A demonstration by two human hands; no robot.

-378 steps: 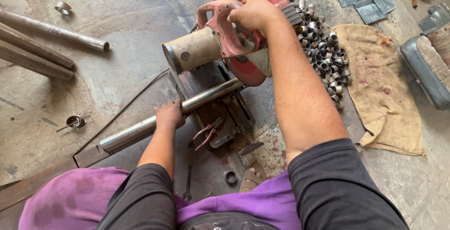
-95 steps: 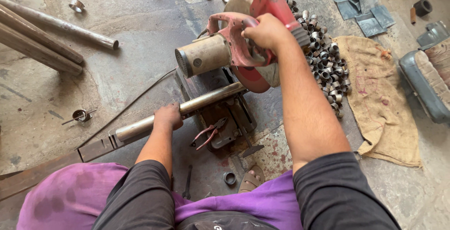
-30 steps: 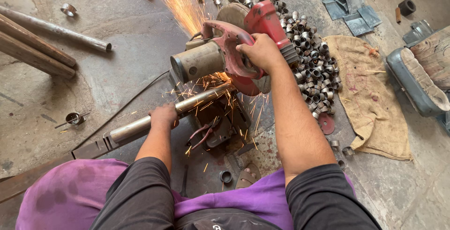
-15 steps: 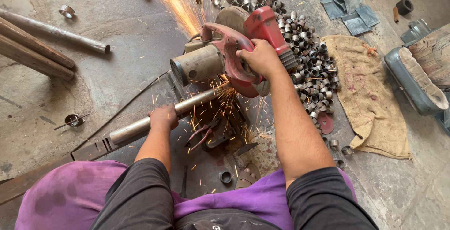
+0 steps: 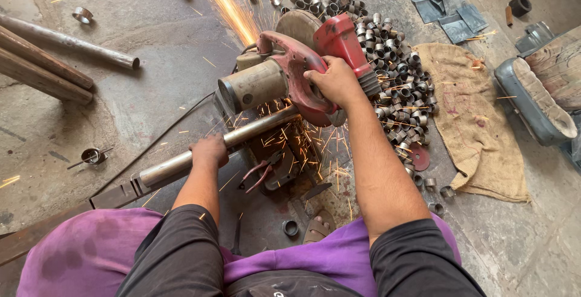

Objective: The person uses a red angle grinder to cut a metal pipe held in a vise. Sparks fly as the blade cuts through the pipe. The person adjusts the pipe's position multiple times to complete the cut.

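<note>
Biggest thing around me is the grey concrete workshop floor, then the tan burlap sack spread flat off to my right, with a grey metal tub just past its far edge. Over on the left a few long rusty steel pipes lie well apart from where I'm working. Right in front is the red chop saw with its grey cylindrical motor, tilted down onto the long silver steel tube, and orange sparks are shooting away from me across the floor, plus a bunch scattering under the blade. Just beside the saw on its right there's a heap of short cut metal rings, crowding right up against it, with a few strays near the sack. My right hand is clenched around the saw's red handle. My left hand is wrapped over the tube, pinning it down. The tube sits on the saw's base, long axis running diagonally from near-left to far-right, far end pointing in under the blade. Red-handled pliers lie on the base just beside the tube, on my side of it, and one loose dark ring sits close to my knees.
</note>
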